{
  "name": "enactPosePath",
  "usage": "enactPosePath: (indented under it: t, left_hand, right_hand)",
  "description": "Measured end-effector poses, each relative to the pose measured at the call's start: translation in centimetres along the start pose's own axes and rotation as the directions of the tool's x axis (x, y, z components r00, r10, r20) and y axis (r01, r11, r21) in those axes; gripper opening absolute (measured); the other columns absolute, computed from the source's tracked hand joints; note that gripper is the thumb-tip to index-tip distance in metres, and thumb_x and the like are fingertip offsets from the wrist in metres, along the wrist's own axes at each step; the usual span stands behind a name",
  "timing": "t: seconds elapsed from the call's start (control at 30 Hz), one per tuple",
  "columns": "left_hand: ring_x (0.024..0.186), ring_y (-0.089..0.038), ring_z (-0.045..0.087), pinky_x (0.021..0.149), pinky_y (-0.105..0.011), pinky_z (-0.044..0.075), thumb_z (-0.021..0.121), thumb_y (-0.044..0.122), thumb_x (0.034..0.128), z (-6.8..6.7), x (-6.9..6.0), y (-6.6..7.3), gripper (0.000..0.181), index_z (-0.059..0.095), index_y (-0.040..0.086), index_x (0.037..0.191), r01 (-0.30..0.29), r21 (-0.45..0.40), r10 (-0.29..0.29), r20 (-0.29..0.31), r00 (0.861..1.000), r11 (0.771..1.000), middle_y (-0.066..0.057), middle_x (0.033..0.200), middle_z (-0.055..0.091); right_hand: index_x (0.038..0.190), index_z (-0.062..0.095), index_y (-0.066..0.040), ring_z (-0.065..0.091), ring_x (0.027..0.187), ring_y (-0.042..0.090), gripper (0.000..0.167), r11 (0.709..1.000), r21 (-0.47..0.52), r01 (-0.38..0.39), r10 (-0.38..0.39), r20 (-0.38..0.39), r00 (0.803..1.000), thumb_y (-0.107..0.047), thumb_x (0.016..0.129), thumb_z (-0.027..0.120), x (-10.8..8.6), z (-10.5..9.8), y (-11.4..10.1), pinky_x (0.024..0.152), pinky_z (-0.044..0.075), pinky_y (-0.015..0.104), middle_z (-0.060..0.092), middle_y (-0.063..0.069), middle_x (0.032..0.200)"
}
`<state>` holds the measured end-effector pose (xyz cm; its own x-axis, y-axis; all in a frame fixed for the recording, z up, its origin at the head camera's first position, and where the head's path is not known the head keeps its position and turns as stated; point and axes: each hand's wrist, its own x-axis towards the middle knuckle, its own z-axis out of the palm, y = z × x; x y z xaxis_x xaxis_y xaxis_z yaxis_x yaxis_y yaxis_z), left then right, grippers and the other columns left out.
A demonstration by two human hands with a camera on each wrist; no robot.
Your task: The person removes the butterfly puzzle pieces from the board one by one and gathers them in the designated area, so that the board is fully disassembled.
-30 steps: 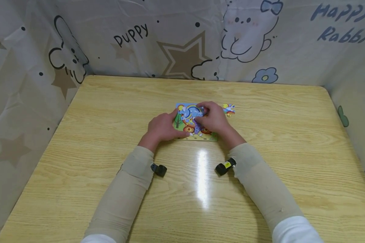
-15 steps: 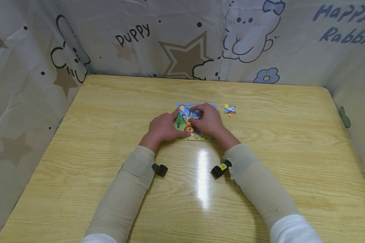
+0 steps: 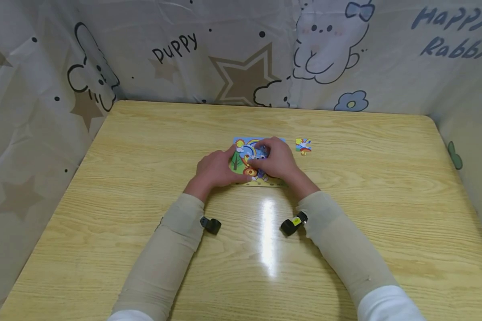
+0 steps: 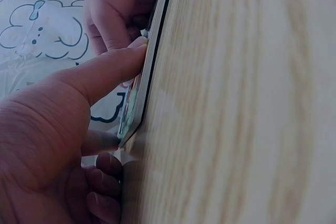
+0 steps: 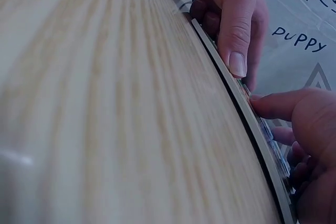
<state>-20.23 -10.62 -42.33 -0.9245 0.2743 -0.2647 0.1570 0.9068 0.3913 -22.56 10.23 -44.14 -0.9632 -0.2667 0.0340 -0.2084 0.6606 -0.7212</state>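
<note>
A colourful jigsaw puzzle (image 3: 238,161) in a flat tray lies at the middle of the table, with a sun, a rainbow and a tree on it. My left hand (image 3: 217,168) holds its left side, thumb on the near rim and fingers by the left edge; the left wrist view shows this thumb (image 4: 113,72) pressing on the rim. On the puzzle's right half, my right hand (image 3: 279,158) pinches a puzzle piece between thumb and fingers, mostly hidden beneath the hand. In the right wrist view, the right thumb (image 5: 275,106) touches the puzzle surface.
One loose puzzle piece (image 3: 303,146) lies on the table just right of the puzzle. The wooden table (image 3: 144,133) meets a patterned cloth (image 3: 184,80) at its back. Black wrist cameras hang under both forearms.
My right hand has shifted a little left over the puzzle, and the loose piece at right now shows in full. The left hand has stayed in place.
</note>
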Motion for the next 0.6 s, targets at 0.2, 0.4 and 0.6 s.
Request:
enactPosePath:
  t: [0.2,0.4,0.6]
  left_hand:
    - [0.106,-0.029,0.058,0.072,-0.041,0.047,0.071,0.076,0.0722,-0.04,0.01,0.05,0.113,0.025,0.022,0.160,0.004,0.006,-0.004,0.002,1.000,1.000,-0.013,0.128,0.060]
    - [0.106,-0.029,0.058,0.072,-0.040,0.046,0.071,0.076,0.0720,-0.02,0.02,0.09,0.113,0.025,0.022,0.160,0.008,-0.001,-0.008,-0.002,1.000,1.000,-0.013,0.128,0.060]
    - [0.104,-0.028,0.058,0.071,-0.040,0.046,0.072,0.074,0.0726,-0.12,-0.10,0.17,0.114,0.024,0.021,0.161,0.010,-0.010,-0.010,0.002,1.000,1.000,-0.013,0.128,0.060]
  right_hand:
    - [0.115,0.073,-0.008,0.051,0.082,0.024,0.043,1.000,-0.012,-0.015,0.015,0.011,1.000,-0.032,0.081,0.084,0.19,0.11,0.15,0.073,0.040,0.038,0.057,0.008,0.091]
    - [0.114,0.074,-0.009,0.051,0.078,0.022,0.041,0.999,0.031,-0.027,0.027,-0.004,1.000,-0.030,0.081,0.084,0.09,-0.02,0.40,0.068,0.040,0.036,0.056,0.007,0.088]
    - [0.113,0.075,-0.009,0.051,0.076,0.021,0.039,0.992,0.125,-0.007,0.010,-0.027,1.000,-0.028,0.080,0.085,-0.29,-0.62,0.78,0.064,0.041,0.034,0.056,0.008,0.088]
